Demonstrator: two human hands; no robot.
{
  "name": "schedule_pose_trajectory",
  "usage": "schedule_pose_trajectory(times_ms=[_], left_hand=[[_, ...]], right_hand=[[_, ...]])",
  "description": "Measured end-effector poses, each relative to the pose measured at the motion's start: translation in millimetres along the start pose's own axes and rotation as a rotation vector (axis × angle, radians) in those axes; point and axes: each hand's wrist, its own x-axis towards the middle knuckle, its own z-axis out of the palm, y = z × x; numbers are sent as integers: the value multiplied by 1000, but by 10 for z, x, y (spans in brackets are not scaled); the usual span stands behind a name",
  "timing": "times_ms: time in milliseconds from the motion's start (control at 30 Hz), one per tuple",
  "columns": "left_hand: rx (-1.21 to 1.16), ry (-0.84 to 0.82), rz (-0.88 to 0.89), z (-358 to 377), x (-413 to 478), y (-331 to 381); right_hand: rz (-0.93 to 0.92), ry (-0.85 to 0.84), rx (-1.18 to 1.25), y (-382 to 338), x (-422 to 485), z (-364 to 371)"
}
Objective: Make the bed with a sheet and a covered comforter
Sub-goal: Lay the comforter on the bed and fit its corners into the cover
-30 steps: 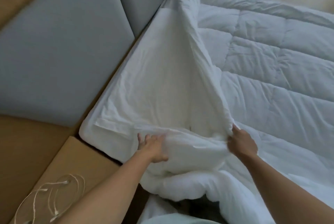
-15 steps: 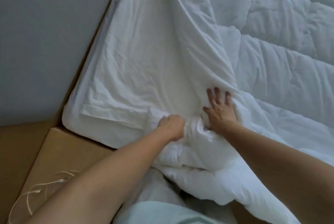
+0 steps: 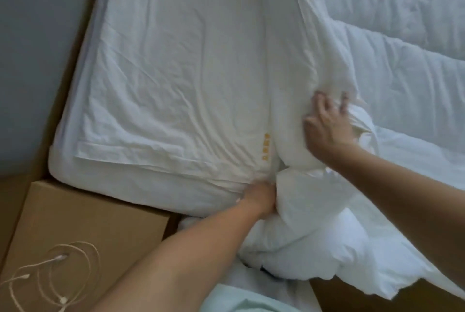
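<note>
A white cover (image 3: 181,80) lies wrinkled and flat over the bed's left half, with a small yellow tag near its lower edge. The quilted white comforter (image 3: 407,65) spreads across the right half, and its near corner is bunched over the bed's edge. My left hand (image 3: 260,198) is closed on the cover's edge where it meets the bunched comforter corner. My right hand (image 3: 327,123) grips a fold of cover and comforter higher up, with its fingers dug into the fabric.
A tan nightstand top (image 3: 83,231) with a coiled white earphone cable (image 3: 47,276) sits at the lower left, against the bed's corner. A grey padded headboard (image 3: 37,47) runs along the left. Pale green clothing (image 3: 241,299) shows at the bottom.
The raised cover has come down flat on the bed. My left hand pulled back toward the bed's near edge, and my right hand moved right, deeper into the fold. The view has moved closer.
</note>
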Motion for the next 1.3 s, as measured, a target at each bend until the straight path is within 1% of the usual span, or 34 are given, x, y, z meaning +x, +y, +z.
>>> schedule_pose_trajectory(times_ms=[33, 67, 100, 133, 167, 200, 233, 267, 400, 500, 567, 633, 733, 800, 900, 967, 1133, 1233, 1300], left_hand=[[36, -7, 56, -31, 55, -3], [78, -23, 105, -107, 83, -37], [114, -15, 144, -201, 109, -96], [129, 33, 145, -319, 122, -175], [119, 112, 116, -433, 150, -254], [137, 204, 80, -559, 176, -316], [171, 273, 42, -663, 211, -357], [239, 303, 8, -734, 256, -368], [546, 252, -89, -835, 494, -182], [753, 302, -132, -805, 558, 52], [832, 333, -132, -913, 469, 116], [914, 358, -136, -1056, 288, 212], [939, 387, -117, -1312, -75, 166], [940, 463, -40, -1461, -320, 45], [889, 695, 200, -1628, -656, -223], [846, 776, 325, -1673, -863, -346], [634, 893, 483, -1805, -1329, -311], [618, 934, 570, -1966, -1656, -260], [597, 933, 630, -2061, -1924, -211]], right_hand=[[-144, 117, 75, -168, 14, -2], [-268, 116, 128, -307, 20, 32], [-330, -6, 154, -385, 19, 167], [-296, -163, 176, -393, 4, 336], [-216, -308, 163, -314, 2, 529], [-144, -382, 154, -189, -6, 700], [-107, -394, 151, -59, -31, 861], [-112, -378, 142, 46, -76, 981], [-148, -308, 249, 268, -186, 1072], [-151, -311, 340, 320, -257, 1026], [-141, -318, 412, 286, -308, 1007], [-93, -297, 522, 347, -464, 984], [-13, -267, 718, 389, -660, 915], [16, -265, 791, 375, -735, 847], [62, -284, 821, 313, -773, 692], [102, -264, 841, 225, -788, 512], [215, -47, 1066, -143, -829, -89], [231, 85, 1145, -407, -798, -479], [199, 183, 1166, -584, -761, -776]])
